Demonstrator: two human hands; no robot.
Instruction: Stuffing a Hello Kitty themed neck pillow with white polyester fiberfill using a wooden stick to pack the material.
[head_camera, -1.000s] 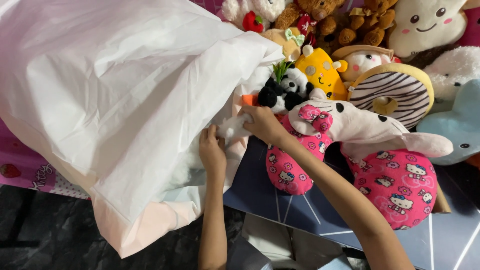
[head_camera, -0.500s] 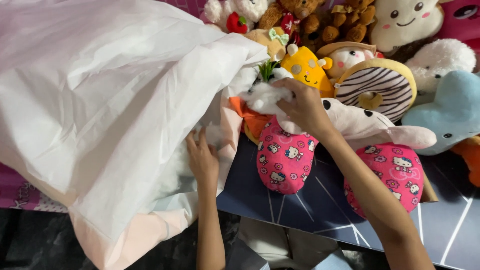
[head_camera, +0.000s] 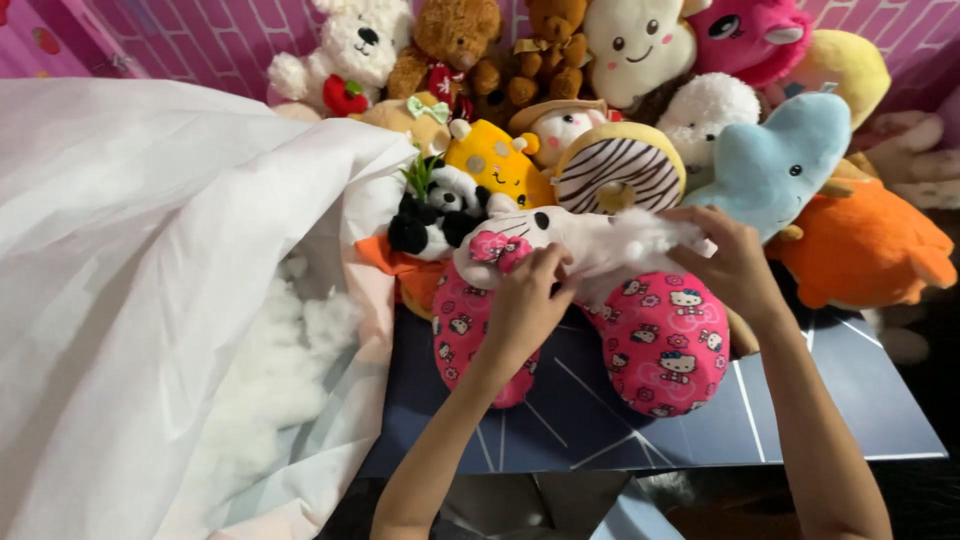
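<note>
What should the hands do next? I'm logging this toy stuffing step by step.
Probably push the stuffing in: the right hand holds white fluff at the pink plush toy, while the left hand grips its white head.

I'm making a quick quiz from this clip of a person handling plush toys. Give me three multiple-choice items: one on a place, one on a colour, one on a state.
1. Where is the big white bag?
A. left of the toys
B. right of the toys
C. behind the toys

2. What colour is the patterned neck pillow?
A. green
B. pink
C. black

3. What are the left hand and right hand doing?
A. resting empty
B. gripping the white plush
C. holding the bag

Key: 1 A, it fills the left side; 2 B, its cover is pink; 3 B, both hands close on it.
</note>
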